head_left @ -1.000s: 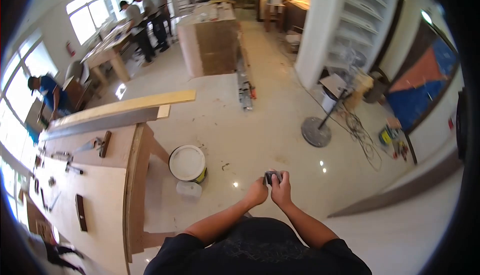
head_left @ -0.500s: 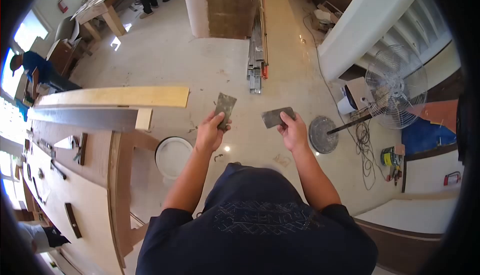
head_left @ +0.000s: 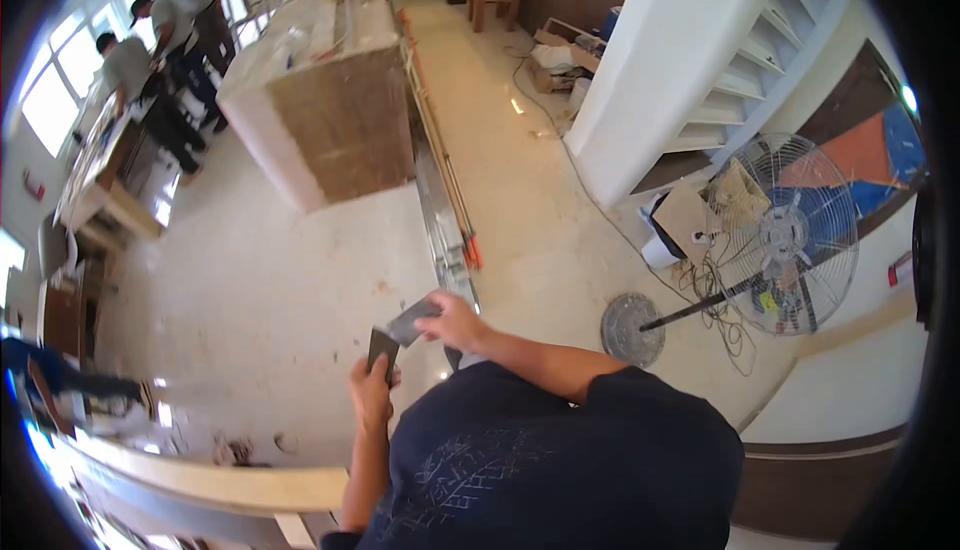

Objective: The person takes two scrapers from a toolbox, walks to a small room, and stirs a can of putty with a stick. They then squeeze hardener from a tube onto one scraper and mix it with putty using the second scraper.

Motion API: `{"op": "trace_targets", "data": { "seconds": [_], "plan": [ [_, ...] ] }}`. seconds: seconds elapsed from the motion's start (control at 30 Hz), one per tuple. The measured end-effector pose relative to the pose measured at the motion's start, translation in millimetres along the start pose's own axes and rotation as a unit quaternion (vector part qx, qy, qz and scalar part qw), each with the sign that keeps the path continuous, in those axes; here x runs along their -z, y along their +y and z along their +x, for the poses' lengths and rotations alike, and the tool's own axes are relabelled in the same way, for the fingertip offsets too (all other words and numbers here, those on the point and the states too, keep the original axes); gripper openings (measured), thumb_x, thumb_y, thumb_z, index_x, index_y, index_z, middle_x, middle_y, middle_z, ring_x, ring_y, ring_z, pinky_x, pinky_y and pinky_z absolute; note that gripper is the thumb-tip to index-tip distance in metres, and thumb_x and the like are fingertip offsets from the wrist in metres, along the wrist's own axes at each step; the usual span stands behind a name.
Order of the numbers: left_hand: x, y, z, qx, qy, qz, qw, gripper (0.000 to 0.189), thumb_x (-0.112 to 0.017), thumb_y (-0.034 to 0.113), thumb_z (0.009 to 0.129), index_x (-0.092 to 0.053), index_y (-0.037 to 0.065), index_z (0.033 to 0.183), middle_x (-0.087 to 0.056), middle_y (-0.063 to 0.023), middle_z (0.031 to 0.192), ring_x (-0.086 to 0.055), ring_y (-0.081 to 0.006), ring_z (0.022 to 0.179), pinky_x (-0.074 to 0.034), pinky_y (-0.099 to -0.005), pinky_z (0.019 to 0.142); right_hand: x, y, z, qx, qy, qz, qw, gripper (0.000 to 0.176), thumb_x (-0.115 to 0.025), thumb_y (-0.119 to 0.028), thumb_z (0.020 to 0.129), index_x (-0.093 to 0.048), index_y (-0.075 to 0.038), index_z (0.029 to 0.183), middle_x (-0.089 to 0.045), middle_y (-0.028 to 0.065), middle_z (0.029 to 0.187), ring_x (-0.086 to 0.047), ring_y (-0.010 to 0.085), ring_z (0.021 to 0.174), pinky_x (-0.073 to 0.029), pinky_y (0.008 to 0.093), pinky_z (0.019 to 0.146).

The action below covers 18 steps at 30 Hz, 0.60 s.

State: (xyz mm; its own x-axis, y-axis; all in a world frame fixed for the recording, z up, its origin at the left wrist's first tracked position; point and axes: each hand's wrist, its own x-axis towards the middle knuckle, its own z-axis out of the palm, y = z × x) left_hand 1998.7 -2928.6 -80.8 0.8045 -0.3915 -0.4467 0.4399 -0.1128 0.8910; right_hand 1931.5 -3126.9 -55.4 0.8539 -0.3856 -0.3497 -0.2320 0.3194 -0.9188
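My left hand (head_left: 373, 392) grips the lower end of a dark, flat rectangular plate (head_left: 382, 346), held upright over the floor. From the right, my right hand (head_left: 456, 323) reaches across my front, its fingers closed on the end of a second grey rectangular plate (head_left: 410, 323). The two plates meet near their edges, the right one slanting down toward the top of the left one. Both look thin and stained, like scraper blades.
A large worn block-like counter (head_left: 340, 130) stands ahead, with long metal bars (head_left: 440, 220) along its right side. To the right are a pedestal fan (head_left: 785, 235), its round base (head_left: 633, 330), and loose cables. Wooden boards (head_left: 230, 482) lie at lower left. Several people stand at the far left.
The view has swung left and up. My hands, apart before, have come together, bringing the two plates edge to edge. Each hand keeps its plate.
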Motion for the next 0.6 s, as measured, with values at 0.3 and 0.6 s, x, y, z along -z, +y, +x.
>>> {"op": "trace_targets", "data": {
  "seconds": [0.3, 0.6],
  "plan": [
    [62.5, 78.6, 159.6, -0.116, 0.049, -0.252, 0.960, 0.035, -0.039, -0.007, 0.086, -0.049, -0.004, 0.120, -0.060, -0.0151, 0.112, -0.061, -0.0220, 0.103, -0.050, -0.0332, 0.090, -157.0, -38.0, 206.5, 0.278, -0.335, -0.333, 0.837, 0.016, -0.052, -0.015, 0.087, -0.050, 0.000, 0.093, -0.059, 0.0227, 0.091, -0.059, 0.0423, 0.087, -0.046, 0.0479, 0.075],
    [190.1, 187.0, 347.2, -0.140, 0.055, -0.241, 0.959, 0.038, -0.038, -0.003, 0.087, -0.047, -0.006, 0.124, -0.056, -0.0146, 0.115, -0.058, -0.0230, 0.107, -0.048, -0.0342, 0.093, -302.0, -62.4, 421.6, 0.241, -0.362, -0.351, 0.829, 0.045, -0.039, -0.019, 0.096, -0.043, 0.000, 0.137, -0.050, 0.0244, 0.135, -0.051, 0.0402, 0.121, -0.042, 0.0423, 0.102]
  ]
}}
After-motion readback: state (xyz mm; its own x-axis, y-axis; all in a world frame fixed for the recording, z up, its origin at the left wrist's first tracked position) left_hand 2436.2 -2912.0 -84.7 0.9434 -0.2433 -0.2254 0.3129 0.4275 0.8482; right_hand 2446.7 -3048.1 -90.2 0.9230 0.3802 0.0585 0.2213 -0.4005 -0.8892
